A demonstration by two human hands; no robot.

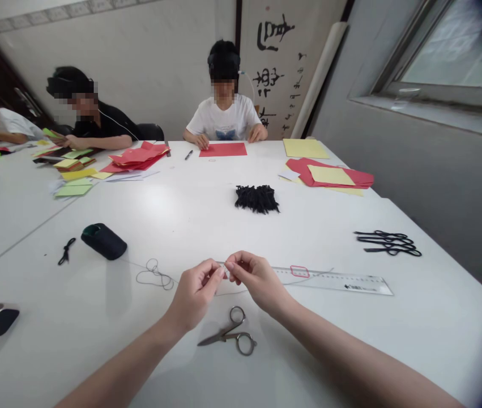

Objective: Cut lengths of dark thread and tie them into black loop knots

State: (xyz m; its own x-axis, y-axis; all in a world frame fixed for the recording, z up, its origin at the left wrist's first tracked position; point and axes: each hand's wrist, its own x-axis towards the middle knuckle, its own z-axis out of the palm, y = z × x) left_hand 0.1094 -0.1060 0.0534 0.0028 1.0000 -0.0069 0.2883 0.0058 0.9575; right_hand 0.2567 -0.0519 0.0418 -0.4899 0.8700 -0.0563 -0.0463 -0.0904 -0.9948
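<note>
My left hand [196,289] and my right hand [257,277] meet above the table, thumbs and fingertips pinched together around something tiny and pale that I cannot make out. A thin dark thread [156,277] lies in loose loops left of them, trails from a black spool [103,241] and passes behind my left hand. It also runs below my fingers and out to the right, across a clear ruler [351,281]. On the ruler sits a small red rounded outline [299,271]. Just below my hands lie metal scissors [227,334], blades pointing left.
Black cord bundles [257,198] lie ahead, with looped black cords [389,242] at right. A small black knotted cord [67,251] and a dark oval object [0,323] are at left. Across the table people sit by red paper [224,149] and coloured paper stacks [139,156].
</note>
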